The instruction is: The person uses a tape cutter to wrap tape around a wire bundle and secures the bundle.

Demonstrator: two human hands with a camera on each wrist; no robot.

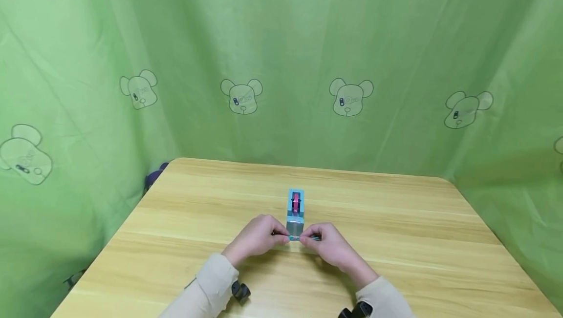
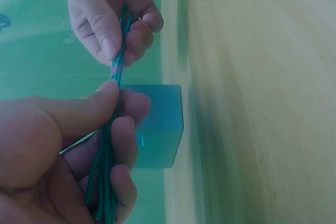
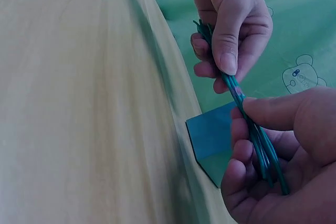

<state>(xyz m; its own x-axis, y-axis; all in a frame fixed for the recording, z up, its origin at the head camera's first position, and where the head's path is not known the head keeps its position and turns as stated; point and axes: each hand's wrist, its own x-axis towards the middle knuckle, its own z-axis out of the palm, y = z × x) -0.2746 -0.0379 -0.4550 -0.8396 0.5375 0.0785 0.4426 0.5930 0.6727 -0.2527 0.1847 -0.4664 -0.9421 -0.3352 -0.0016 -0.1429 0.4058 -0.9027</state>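
Observation:
Between both hands is a bundle of thin green wire-like strands (image 2: 107, 166), with a shiny pale band (image 2: 116, 70) around its middle. My left hand (image 1: 264, 234) pinches one half between thumb and fingers, the loose ends lying across its curled fingers. On the other side of the band, my right hand (image 1: 327, 244) grips the other half the same way. Just beyond the hands stands a blue tape dispenser (image 1: 295, 220) with a pink-cored roll (image 1: 296, 202). Whether a strip of tape runs from it to the bundle, I cannot tell.
Everything is over a light wooden table (image 1: 396, 230). A green curtain (image 1: 290, 39) printed with bear heads hangs behind and on both sides. Something purple (image 1: 154, 175) shows beyond the table's far left corner. A black wrist device (image 1: 240, 290) sits at the left sleeve.

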